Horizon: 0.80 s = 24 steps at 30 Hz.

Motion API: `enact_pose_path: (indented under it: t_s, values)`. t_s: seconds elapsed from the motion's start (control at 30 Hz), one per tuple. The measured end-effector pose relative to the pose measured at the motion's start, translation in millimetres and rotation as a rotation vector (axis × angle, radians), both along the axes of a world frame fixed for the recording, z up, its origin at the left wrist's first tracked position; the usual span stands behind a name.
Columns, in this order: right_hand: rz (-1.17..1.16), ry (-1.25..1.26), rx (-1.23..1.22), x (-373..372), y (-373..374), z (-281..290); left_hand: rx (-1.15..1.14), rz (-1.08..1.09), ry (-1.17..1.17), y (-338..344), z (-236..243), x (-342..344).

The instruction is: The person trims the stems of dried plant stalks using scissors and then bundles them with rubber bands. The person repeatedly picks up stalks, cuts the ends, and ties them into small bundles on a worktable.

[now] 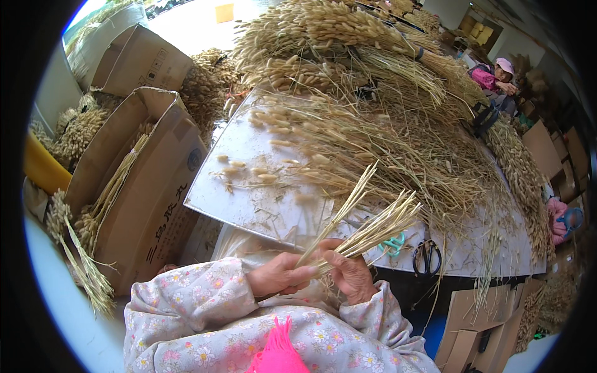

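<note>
Close to my body, my left hand (283,274) pinches the lower part of a thin bunch of dried grass stalks (342,211), which slants up and away. My right hand (352,273) is wrapped round a thicker bunch of pale dried stalks (388,222) beside it, fanning out to the right. Both bunches meet between my fingers, and their lower ends are hidden. Beyond my hands, loose dried grass with fluffy heads (323,133) lies strewn over the white table (242,202). Teal-handled scissors (392,245) and black-handled scissors (426,258) rest near the table's front edge.
Large heaps of fluffy-headed grass (336,31) cover the table's far side. An open cardboard box (152,186) with stalks inside stands at the left, another cardboard box (479,311) at the lower right. Two people in pink, one a seated person (491,78), are at the right.
</note>
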State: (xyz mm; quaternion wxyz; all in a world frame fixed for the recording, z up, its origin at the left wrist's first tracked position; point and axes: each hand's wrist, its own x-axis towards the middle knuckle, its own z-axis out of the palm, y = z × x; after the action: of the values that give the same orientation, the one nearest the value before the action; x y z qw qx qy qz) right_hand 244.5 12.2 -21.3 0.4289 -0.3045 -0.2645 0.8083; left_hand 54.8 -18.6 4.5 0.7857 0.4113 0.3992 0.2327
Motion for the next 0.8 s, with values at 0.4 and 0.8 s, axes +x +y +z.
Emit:
enact_pose_path:
  t_s: [0.4,0.8]
  values:
    - [-0.008,-0.099,0.055,-2,2,5,-0.037,-0.006,0.160,4,7,-3]
    - [0.027,-0.082,0.029,-1,2,3,0.196,0.139,0.300,-4,2,9]
